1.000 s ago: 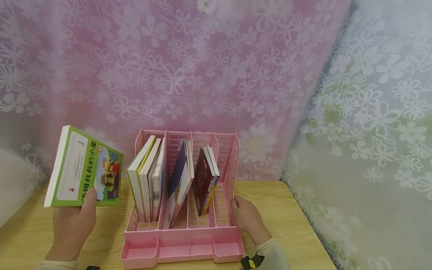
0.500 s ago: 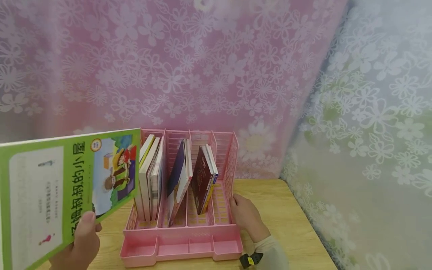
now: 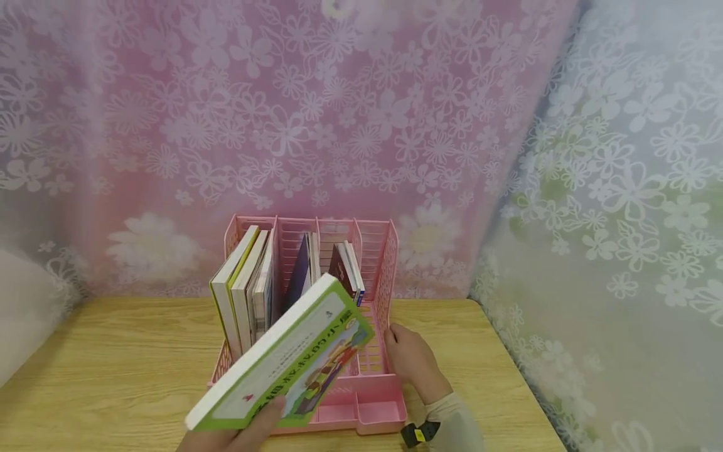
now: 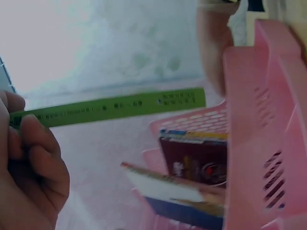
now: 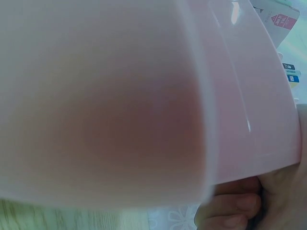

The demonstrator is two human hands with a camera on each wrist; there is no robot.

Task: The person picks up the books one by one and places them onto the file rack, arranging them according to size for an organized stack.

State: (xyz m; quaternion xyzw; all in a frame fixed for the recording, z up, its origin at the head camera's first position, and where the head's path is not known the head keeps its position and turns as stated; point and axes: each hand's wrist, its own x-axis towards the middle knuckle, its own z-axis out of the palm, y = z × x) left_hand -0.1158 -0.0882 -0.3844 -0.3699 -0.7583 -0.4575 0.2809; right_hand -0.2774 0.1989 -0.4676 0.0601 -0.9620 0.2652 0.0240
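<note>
My left hand [image 3: 240, 433] grips a green-covered book [image 3: 285, 361] by its lower end, thumb across the cover. The book is tilted, in front of the pink book rack [image 3: 390, 270], and hides part of its middle sections and front tray. In the left wrist view the green spine [image 4: 120, 109] points towards the rack, with curled fingers [image 4: 50, 165] beneath. My right hand [image 3: 415, 364] holds the rack's right side wall near the front. In the right wrist view, curled fingers [image 5: 230, 206] show at the lower edge of the pink plastic [image 5: 254, 105].
Several books [image 3: 240, 289] lean in the rack's left section. A dark blue book [image 3: 298, 270] and a maroon book [image 3: 341, 267] stand in the middle ones. The rack sits on a wooden table [image 3: 130, 358], before a flowered pink curtain [image 3: 294, 113].
The green book came close to the camera at the left, then moved right with my left hand to in front of the rack, now tilted. My right hand stays on the rack wall.
</note>
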